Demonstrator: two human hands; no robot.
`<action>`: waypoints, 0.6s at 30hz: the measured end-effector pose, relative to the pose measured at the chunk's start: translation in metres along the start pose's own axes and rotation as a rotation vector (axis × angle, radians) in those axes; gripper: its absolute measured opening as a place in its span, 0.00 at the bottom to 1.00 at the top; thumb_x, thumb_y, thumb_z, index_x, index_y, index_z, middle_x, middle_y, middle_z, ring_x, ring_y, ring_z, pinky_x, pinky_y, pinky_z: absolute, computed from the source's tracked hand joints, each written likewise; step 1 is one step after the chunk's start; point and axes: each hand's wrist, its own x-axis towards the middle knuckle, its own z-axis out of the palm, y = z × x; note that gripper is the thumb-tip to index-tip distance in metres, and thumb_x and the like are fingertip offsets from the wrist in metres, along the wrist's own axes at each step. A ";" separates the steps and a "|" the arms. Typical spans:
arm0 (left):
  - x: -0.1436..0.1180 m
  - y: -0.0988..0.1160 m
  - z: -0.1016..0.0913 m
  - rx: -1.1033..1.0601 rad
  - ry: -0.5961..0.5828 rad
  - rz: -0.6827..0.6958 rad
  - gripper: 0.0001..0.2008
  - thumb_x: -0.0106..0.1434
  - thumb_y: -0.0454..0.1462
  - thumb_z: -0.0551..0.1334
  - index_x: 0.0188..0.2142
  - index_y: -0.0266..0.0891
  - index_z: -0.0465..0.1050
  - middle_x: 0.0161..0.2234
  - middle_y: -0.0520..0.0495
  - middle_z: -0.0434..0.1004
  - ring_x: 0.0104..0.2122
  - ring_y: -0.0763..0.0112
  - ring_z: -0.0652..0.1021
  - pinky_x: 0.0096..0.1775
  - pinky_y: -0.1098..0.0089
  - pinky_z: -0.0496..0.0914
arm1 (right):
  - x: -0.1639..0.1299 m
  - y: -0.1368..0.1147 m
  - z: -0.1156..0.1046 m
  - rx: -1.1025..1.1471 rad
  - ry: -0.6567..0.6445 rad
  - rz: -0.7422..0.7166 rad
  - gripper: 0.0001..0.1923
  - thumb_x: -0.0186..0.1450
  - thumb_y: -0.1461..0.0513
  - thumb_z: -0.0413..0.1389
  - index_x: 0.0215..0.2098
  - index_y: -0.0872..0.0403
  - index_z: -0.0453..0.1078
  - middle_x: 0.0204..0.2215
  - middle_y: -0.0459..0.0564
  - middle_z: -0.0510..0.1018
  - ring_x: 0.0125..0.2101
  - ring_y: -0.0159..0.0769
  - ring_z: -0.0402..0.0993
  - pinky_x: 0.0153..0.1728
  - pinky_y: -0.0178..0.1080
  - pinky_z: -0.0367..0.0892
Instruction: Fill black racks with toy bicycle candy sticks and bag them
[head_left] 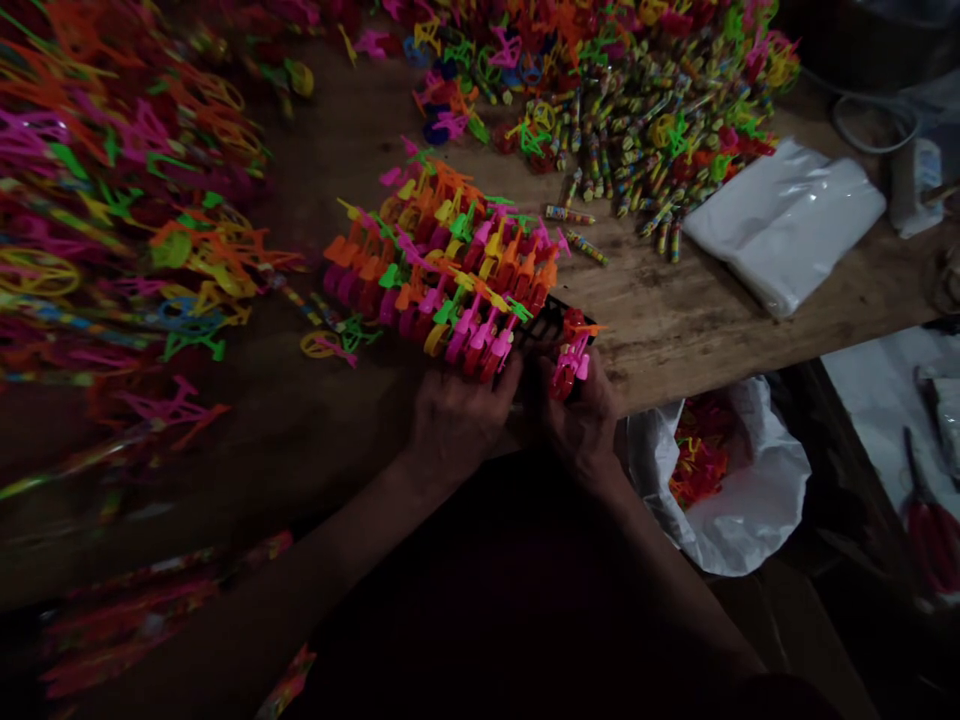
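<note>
Packed in rows on a black slotted rack (547, 322) stand several small plastic toy bikes (450, 265) in pink, orange, yellow, red and green. My left hand (461, 415) is closed at the rack's near edge, its thumb beside the front row and its other fingers partly hidden by the toys. My right hand (585, 425) is closed around a pink and red toy bike (571, 362) at the rack's right end. Some slots between the two hands hold no toy. The dim light hides the fingertips.
Loose plastic toy parts (172, 230) cover the table's left side. Candy-filled tubes (630, 140) lie heaped at the back right, near a stack of clear plastic bags (787, 225). Below the wooden table's (652, 350) edge hangs a white sack (750, 520) with orange parts. Red-handled scissors (930, 540) lie far right.
</note>
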 end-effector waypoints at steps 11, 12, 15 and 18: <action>-0.010 -0.013 0.017 -0.048 0.106 0.078 0.28 0.73 0.31 0.44 0.66 0.47 0.68 0.30 0.40 0.77 0.35 0.56 0.79 0.42 0.56 0.73 | -0.001 0.000 0.001 0.037 -0.013 0.023 0.09 0.72 0.61 0.54 0.49 0.53 0.71 0.38 0.52 0.80 0.38 0.39 0.78 0.40 0.43 0.76; -0.010 -0.014 0.017 -0.050 0.108 0.076 0.28 0.73 0.31 0.44 0.66 0.46 0.68 0.30 0.40 0.77 0.36 0.56 0.79 0.43 0.56 0.72 | -0.001 0.000 0.001 0.035 -0.007 0.016 0.09 0.72 0.61 0.54 0.49 0.53 0.71 0.37 0.51 0.80 0.38 0.38 0.78 0.39 0.42 0.76; -0.010 -0.014 0.017 -0.059 0.125 0.081 0.27 0.74 0.32 0.44 0.63 0.46 0.72 0.29 0.40 0.76 0.34 0.56 0.79 0.41 0.57 0.72 | -0.001 0.001 0.001 0.037 -0.001 0.006 0.09 0.72 0.61 0.54 0.48 0.53 0.71 0.37 0.52 0.80 0.38 0.39 0.79 0.40 0.43 0.77; -0.008 -0.012 0.016 -0.149 0.177 0.043 0.25 0.73 0.33 0.47 0.60 0.48 0.76 0.27 0.41 0.75 0.32 0.57 0.78 0.38 0.58 0.71 | -0.001 0.001 0.001 0.048 -0.018 0.025 0.08 0.71 0.61 0.54 0.48 0.53 0.71 0.38 0.53 0.80 0.40 0.40 0.79 0.42 0.45 0.77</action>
